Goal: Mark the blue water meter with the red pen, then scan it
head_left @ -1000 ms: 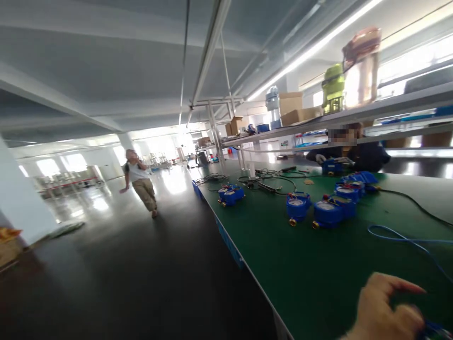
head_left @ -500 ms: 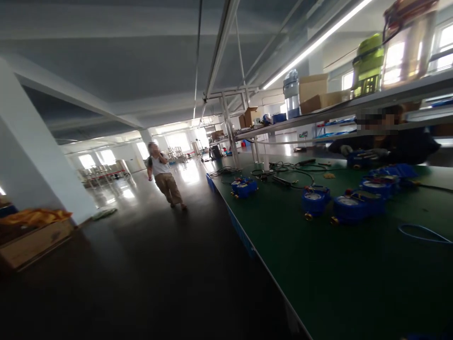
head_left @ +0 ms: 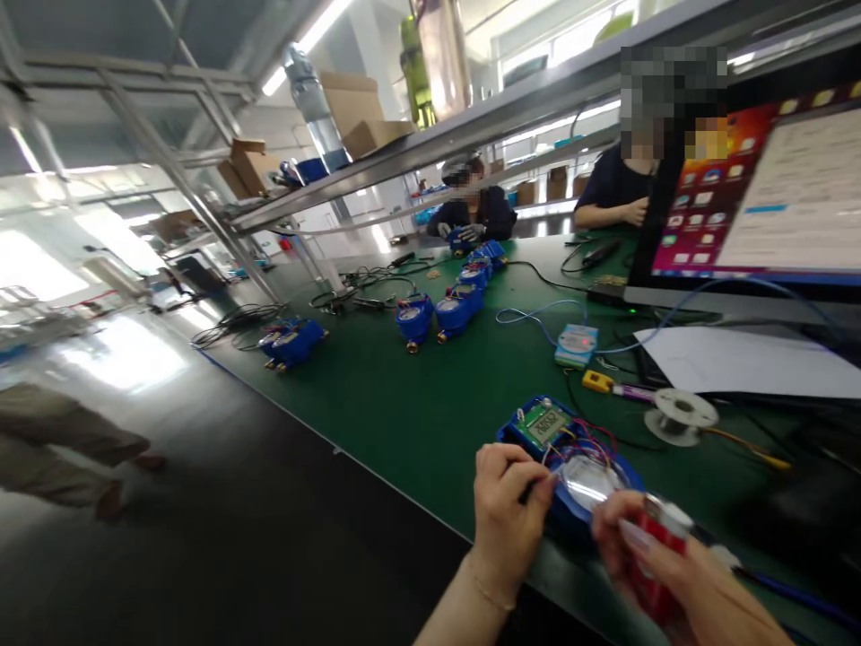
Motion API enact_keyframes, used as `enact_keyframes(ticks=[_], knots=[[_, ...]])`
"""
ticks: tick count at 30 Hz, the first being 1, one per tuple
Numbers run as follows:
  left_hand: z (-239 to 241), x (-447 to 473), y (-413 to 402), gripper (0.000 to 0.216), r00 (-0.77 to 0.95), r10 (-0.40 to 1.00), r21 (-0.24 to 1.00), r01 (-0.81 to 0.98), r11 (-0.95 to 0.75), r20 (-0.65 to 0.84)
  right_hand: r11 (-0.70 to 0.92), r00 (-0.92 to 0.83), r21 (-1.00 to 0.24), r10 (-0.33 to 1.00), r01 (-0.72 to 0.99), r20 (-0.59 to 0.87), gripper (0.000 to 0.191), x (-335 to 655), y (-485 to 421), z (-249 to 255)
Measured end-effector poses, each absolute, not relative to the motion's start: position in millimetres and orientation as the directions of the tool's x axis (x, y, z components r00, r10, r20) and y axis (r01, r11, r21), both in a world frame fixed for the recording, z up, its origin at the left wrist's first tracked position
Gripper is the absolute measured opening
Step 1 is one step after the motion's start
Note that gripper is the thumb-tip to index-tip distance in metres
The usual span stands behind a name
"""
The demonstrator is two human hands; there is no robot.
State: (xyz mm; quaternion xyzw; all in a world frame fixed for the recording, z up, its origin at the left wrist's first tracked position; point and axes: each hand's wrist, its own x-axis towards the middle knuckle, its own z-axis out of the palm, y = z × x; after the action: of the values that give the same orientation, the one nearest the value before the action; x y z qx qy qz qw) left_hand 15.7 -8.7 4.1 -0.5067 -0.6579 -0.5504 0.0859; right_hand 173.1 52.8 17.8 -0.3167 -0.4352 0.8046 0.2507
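Wiring work is being done on the opened blue meter point(head_left: 571, 467) at the green bench's point(head_left: 417, 404) near edge, being pinched by the left hand point(head_left: 508, 511), while a red tool point(head_left: 656, 556) is being gripped by the right hand point(head_left: 663, 565), probably needing careful aim next.

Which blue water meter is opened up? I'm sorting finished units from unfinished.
The blue water meter under the left hand, at the near table edge: its green circuit board and wires show; the others look closed.

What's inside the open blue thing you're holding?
Inside the blue meter sit a small green circuit board, red and dark wires and a round clear window. The left hand and right hand cover its near side, so anything there is hidden.
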Motion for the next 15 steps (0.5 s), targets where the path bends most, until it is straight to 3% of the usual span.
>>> enact_keyframes(ticks=[3, 8, 12, 15], knots=[[3, 7, -11, 0.008, -0.561, 0.600, 0.736, 0.673, -0.070, 0.570, -0.736, -0.776, -0.657, 0.507, -0.163, -0.376, 0.044, 153, 29, 29], [0, -3, -11, 0.011, -0.597, 0.647, 0.804, 0.593, -0.042, 0.475, -0.909, -0.863, -0.361, 0.345, -0.209, -0.369, 0.033, 128, 26, 34], [-1, -3, -10, 0.011, -0.590, 0.660, 0.810, 0.584, -0.050, 0.466, -0.987, -0.890, -0.101, 0.157, -0.125, -0.428, 0.064, 115, 39, 40], [0, -3, -10, 0.012, -0.591, 0.658, 0.813, 0.579, -0.056, 0.467, -0.995, -0.875, -0.049, 0.104, -0.092, -0.473, 0.069, 107, 41, 48]])
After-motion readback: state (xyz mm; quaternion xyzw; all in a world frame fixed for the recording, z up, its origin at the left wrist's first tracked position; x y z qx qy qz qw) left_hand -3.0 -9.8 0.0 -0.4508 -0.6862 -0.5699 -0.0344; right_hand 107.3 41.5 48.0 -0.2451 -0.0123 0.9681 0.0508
